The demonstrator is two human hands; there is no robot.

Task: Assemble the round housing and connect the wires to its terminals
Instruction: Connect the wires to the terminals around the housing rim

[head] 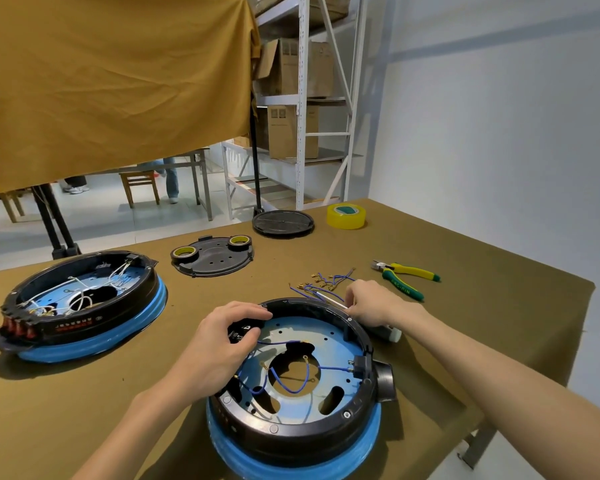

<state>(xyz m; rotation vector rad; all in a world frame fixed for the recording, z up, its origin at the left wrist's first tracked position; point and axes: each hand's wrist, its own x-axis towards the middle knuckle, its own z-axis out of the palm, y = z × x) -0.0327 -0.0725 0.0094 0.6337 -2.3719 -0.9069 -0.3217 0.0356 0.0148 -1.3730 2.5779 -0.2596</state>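
Two round housings on the bench, near one in hand.

Left of the near housing [293, 410], a second housing [80, 306] holds white wires. Left hand [219, 344] curls over the near housing's left rim, gripping a black part inside; blue wires [291, 379] lie loose in the bowl. Right hand [371, 301], just behind the far rim, pinches a screwdriver [329, 299] beside spare blue leads [321, 284]. Pliers [407, 277] further right.

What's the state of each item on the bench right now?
Near housing: open, blue wires inside.
Far housing: open, white wires inside.
Left hand: grips black part at near housing's rim.
Right hand: pinches a thin metal shaft beside loose blue wires.
Pliers: lying flat, untouched.
Yellow tape roll: lying flat.
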